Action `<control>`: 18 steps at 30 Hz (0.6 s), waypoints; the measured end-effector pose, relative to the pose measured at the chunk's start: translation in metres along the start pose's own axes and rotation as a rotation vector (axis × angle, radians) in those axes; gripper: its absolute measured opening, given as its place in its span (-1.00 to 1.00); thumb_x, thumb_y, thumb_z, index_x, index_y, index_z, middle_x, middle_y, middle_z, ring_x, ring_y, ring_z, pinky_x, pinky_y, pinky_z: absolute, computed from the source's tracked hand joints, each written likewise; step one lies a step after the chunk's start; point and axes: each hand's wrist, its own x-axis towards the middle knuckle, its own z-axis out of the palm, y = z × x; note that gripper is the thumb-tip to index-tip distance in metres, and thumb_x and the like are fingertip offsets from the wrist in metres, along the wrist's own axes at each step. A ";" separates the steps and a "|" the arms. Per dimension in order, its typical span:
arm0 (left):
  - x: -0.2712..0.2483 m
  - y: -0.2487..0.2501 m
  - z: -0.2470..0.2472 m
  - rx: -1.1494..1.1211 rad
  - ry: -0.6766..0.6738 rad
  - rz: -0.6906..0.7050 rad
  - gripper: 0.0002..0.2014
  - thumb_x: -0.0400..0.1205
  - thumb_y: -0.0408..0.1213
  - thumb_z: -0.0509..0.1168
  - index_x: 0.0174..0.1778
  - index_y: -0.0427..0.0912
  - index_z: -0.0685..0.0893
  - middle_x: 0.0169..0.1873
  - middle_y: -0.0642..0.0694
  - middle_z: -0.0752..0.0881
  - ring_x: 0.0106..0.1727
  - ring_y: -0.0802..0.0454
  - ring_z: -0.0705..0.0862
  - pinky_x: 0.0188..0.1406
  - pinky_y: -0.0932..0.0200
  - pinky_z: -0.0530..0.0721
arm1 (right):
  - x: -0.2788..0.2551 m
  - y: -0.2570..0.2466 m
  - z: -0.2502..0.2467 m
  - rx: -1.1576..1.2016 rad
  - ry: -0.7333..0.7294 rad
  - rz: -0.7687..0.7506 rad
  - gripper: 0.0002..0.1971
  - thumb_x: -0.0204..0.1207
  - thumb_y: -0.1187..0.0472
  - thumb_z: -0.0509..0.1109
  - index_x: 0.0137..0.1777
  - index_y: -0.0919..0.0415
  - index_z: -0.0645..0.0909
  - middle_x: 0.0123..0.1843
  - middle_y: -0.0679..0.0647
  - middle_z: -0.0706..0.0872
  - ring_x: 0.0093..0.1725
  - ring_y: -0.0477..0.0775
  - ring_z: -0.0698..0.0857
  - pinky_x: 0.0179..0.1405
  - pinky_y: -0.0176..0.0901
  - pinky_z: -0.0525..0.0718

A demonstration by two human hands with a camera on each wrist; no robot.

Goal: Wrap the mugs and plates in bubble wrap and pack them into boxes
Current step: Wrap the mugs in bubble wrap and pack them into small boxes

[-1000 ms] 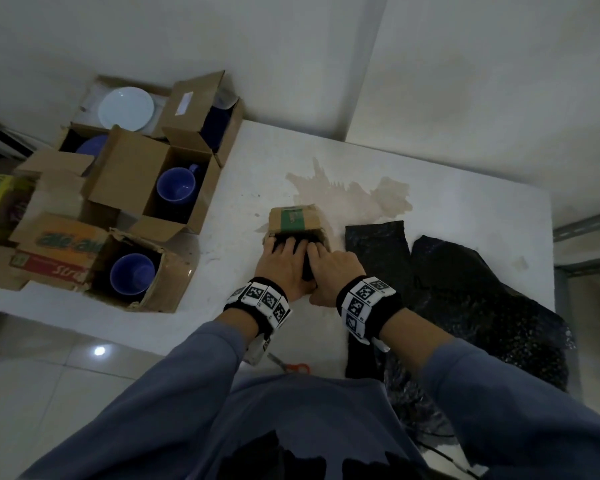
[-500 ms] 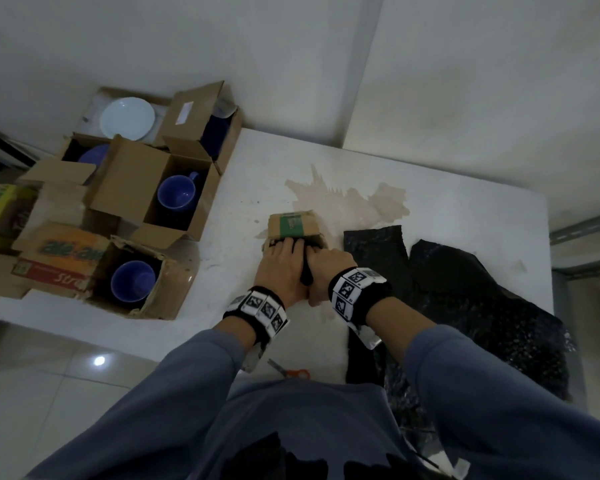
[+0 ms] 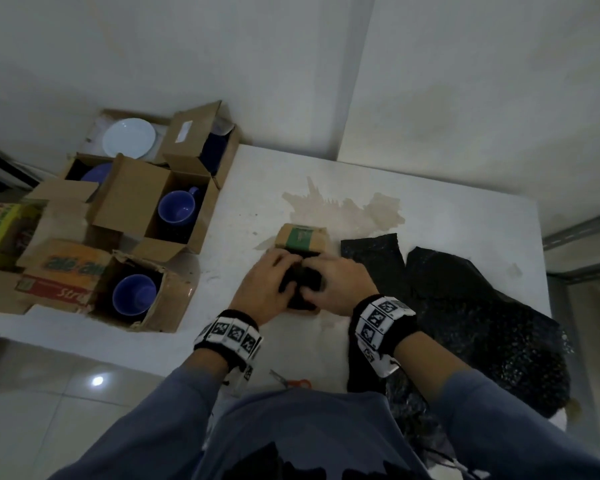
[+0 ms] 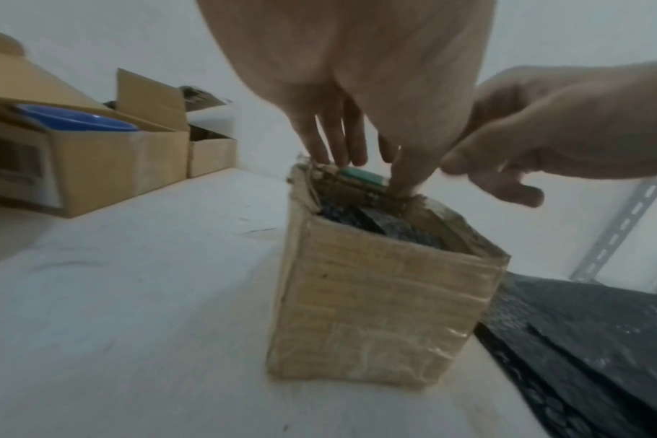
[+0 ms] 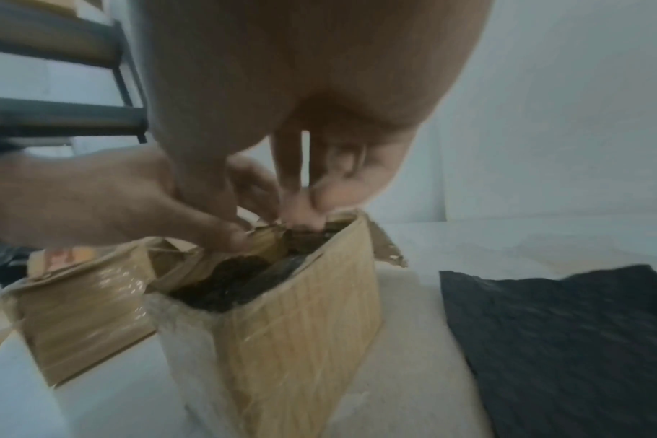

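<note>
A small cardboard box (image 3: 303,237) with a green label on its far flap stands mid-table. Inside it sits a bundle in black bubble wrap (image 4: 379,225), its contents hidden. My left hand (image 3: 288,265) reaches over the box top, straight fingers (image 4: 338,142) behind the far flap and the thumb in front, pinching the flap. My right hand (image 3: 317,271) is beside it, curled fingertips (image 5: 304,216) dug into the black wrap at the box's far corner. Loose black bubble wrap sheets (image 3: 465,306) lie to the right.
Open boxes crowd the table's left end, two holding blue mugs (image 3: 176,206) (image 3: 134,294). A white plate (image 3: 129,138) and a blue plate (image 3: 96,173) lie behind them. Orange-handled scissors (image 3: 291,381) rest at the near table edge. A metal rack (image 5: 57,118) stands off to the side.
Both hands stay on the box top, working at the bundle. The right wrist has turned slightly inward toward the left hand.
</note>
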 end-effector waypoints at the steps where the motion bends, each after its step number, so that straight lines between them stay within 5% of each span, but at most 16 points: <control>1: -0.006 -0.005 -0.004 -0.006 0.076 -0.022 -0.55 0.44 -0.36 0.46 0.26 -0.11 0.63 0.19 -0.09 0.55 0.16 -0.09 0.59 0.10 0.06 0.66 | -0.001 0.007 -0.001 0.123 0.107 0.061 -0.60 0.39 -0.19 0.35 0.19 -0.08 0.64 0.07 -0.11 0.74 -0.01 0.03 0.72 -0.05 -0.05 0.70; 4: -0.022 -0.018 -0.005 -0.133 0.102 -0.234 -0.60 0.41 -0.48 0.48 0.07 0.02 0.65 0.00 0.03 0.47 -0.07 0.08 0.61 -0.08 0.10 0.71 | 0.008 0.028 -0.002 0.632 0.231 0.390 -0.81 0.46 -0.05 0.42 -0.02 0.01 0.66 -0.01 -0.07 0.74 -0.28 0.04 0.73 -0.27 -0.10 0.70; 7: -0.030 -0.028 0.001 -0.311 0.053 -0.347 -0.56 0.41 -0.58 0.43 -0.02 0.11 0.67 -0.06 0.02 0.48 -0.11 0.15 0.63 0.03 0.10 0.71 | 0.029 0.028 -0.007 1.175 0.097 0.704 -0.85 0.58 0.17 0.42 0.10 0.14 0.60 0.05 0.10 0.70 -0.51 0.12 0.69 -0.47 -0.15 0.69; 12: -0.034 -0.024 0.002 -0.388 0.078 -0.408 -0.63 0.49 -0.51 0.43 -0.05 0.14 0.71 -0.07 0.01 0.52 -0.10 0.19 0.65 0.00 0.38 0.59 | 0.050 0.020 -0.013 1.360 0.132 0.696 -0.75 0.63 0.32 0.34 0.28 0.24 0.54 0.07 0.22 0.70 -0.53 0.05 0.67 -0.56 -0.23 0.62; 16: -0.033 -0.030 -0.004 -0.656 0.153 -0.502 -0.72 0.66 -0.42 0.20 -0.10 0.01 0.77 -0.28 -0.09 0.74 -0.32 0.00 0.71 -0.18 0.04 0.65 | 0.040 0.015 -0.018 1.221 0.253 0.532 -0.81 0.59 0.32 0.42 0.17 0.23 0.59 -0.03 0.15 0.78 -0.52 0.03 0.66 -0.53 -0.26 0.61; 18: -0.032 -0.022 -0.015 -0.860 0.156 -0.642 -0.64 0.75 -0.42 0.09 -0.16 -0.18 0.78 -0.44 -0.03 0.75 -0.44 0.10 0.66 -0.35 0.16 0.53 | 0.030 0.015 -0.017 1.115 0.260 0.411 -0.86 0.57 0.30 0.46 0.10 0.23 0.67 -0.05 0.12 0.80 -0.49 0.03 0.68 -0.49 -0.24 0.62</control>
